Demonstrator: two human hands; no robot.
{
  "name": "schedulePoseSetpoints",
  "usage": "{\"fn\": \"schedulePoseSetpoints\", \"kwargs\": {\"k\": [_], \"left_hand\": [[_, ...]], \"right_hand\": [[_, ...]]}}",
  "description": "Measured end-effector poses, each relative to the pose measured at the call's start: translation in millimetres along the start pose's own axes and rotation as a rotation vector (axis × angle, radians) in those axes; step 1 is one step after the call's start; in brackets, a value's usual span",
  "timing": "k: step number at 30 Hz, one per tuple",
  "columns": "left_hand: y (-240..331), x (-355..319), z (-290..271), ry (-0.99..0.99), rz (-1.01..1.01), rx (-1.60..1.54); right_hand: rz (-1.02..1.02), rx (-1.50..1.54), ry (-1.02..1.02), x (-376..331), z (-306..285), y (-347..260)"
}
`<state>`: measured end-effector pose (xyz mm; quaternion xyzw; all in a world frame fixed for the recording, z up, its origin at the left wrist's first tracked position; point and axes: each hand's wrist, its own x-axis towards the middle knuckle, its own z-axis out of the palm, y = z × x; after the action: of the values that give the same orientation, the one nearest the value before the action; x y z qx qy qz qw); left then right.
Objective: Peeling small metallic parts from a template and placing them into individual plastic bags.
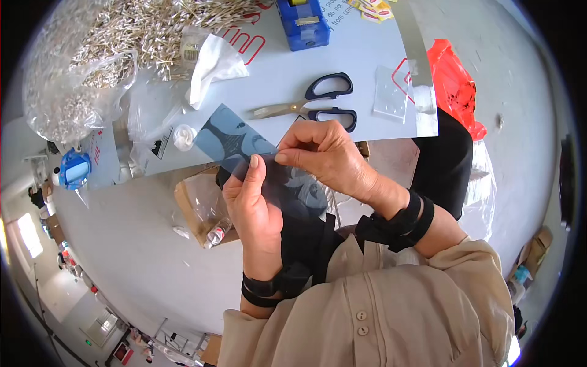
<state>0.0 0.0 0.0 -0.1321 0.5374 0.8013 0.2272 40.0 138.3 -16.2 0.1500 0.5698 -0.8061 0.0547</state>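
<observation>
My left hand [254, 205] grips a see-through printed plastic bag or film [229, 137] between thumb and fingers, above my lap near the table's edge. Dark shapes are printed on it; its upper part looks bluish over the table, its lower part dark over my legs. At its right edge my right hand [333, 159] pinches the film with thumb and forefinger. Beyond my hands lie scissors [293, 109] with black handles, blades pointing left. A small white roll [184, 137] sits left of the film.
A large clear bag of cotton swabs [140, 37] covers the table's far left, with a white crumpled sheet [214, 64] beside it. A blue tape dispenser [304, 27] stands at the back. Right are a clear plastic sleeve [391, 95] and a red bag [452, 79]. Below is an open carton [199, 211].
</observation>
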Motion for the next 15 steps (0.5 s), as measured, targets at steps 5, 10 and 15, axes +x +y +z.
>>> {"fn": "schedulePoseSetpoints", "kwargs": {"k": [5, 10, 15], "left_hand": [[-2, -4, -10, -0.112, 0.139, 0.136], [-4, -10, -1, -0.133, 0.200, 0.254], [-6, -18, 12, -0.095, 0.247, 0.195]], "right_hand": [[-0.057, 0.064, 0.220, -11, -9, 1], [-0.055, 0.083, 0.253, -21, -14, 6], [-0.043, 0.794, 0.382, -28, -16, 15]]}}
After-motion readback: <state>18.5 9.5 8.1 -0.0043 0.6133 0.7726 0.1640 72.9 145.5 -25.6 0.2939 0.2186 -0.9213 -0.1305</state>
